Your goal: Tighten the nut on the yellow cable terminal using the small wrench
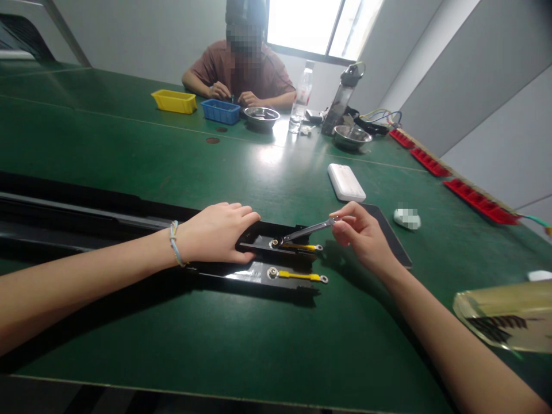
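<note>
My right hand pinches the end of a metal wrench. The wrench's other end sits at a nut inside the far black metal channel. My left hand is closed over that channel, fingers on its far side and thumb on the near side. From the nut a short yellow cable with a ring terminal runs right. In the nearer black channel, a second yellow cable is joined at another nut, and its ring end sticks out past the channel.
Across the green table sits a person near a yellow bin, a blue bin and a metal bowl. A white box-shaped device, a dark tablet-like slab and a yellowish bottle lie to the right.
</note>
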The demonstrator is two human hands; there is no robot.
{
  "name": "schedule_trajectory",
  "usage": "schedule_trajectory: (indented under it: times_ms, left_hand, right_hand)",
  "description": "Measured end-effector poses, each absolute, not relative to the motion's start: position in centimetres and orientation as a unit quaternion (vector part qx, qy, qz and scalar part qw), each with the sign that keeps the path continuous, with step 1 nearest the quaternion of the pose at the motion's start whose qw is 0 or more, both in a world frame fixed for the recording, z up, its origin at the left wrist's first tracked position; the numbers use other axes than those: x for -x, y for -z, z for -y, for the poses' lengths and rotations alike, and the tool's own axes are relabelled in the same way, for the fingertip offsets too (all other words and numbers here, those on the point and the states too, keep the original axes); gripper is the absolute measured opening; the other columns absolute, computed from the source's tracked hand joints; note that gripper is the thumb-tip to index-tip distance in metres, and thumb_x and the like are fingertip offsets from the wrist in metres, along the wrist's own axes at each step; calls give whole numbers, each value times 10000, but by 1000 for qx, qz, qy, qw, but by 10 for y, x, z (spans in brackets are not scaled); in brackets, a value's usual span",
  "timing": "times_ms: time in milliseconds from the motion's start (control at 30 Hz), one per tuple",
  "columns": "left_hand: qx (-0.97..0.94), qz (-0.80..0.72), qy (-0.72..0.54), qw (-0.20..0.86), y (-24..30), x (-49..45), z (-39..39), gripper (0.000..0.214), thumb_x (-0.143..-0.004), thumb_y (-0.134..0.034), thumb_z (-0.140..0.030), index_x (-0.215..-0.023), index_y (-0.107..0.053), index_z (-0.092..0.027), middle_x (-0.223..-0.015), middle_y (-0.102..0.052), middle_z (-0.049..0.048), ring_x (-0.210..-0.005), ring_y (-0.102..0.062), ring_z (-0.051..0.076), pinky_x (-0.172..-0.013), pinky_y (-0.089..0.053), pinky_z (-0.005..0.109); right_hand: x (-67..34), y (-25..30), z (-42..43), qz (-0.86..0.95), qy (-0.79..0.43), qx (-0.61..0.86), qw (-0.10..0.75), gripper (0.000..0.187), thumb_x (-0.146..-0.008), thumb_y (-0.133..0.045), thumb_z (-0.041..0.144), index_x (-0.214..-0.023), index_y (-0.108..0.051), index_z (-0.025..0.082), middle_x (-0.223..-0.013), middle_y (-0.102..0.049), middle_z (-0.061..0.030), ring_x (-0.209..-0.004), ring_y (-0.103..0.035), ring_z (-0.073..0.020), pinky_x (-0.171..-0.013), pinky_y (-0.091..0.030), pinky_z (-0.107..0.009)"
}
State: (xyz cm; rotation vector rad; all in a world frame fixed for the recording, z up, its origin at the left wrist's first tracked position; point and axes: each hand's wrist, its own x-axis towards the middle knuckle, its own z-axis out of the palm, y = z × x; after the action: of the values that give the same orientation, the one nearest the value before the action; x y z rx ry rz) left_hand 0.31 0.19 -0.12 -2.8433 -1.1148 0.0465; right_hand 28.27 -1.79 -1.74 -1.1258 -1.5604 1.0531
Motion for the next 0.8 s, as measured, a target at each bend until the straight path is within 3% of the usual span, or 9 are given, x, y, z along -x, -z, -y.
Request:
schedule_trajectory:
  times_ms: [167,367,567,800]
  left_hand:
    - [931,363,-15,44,2,-4,-2,529,-741,-545,-539,-1117,-531,-167,-950,-622,75,-846,-582,229,-755,-453,339]
    - [932,359,-10,49,2,-4,-2,540,-740,-547,-532,-1128,-528,-157,-941,-616,71,-828,-584,239,-737,-463,355]
    - [933,355,-9,48,2,-3,-2,531,-745,-540,-531,-1120,-528,-156,-941,-613,70,-825,-581,233,-742,-464,351]
    - [933,357,-15,51,1,-3,-2,524,-748,-541,-531,-1119,-524,-160,-932,-611,65,-828,-582,227,-743,-460,339]
  right_hand:
    - [-278,9,27,643,-415,451,458,336,-638,-758,429,-695,-516,203,-519,-475,71,-426,-389,-68,-399,-297,-194]
    - [-265,2,43,689,-358,427,464,343,-622,-790,402,-613,-508,206,-598,-528,28,-548,-495,-111,-506,-424,-239]
    - [-262,-1,48,707,-341,423,452,340,-635,-787,375,-596,-491,210,-559,-502,32,-535,-485,-121,-499,-410,-253]
    - [-273,0,37,679,-347,459,457,257,-636,-784,298,-655,-548,198,-629,-591,18,-487,-465,-91,-448,-363,-225]
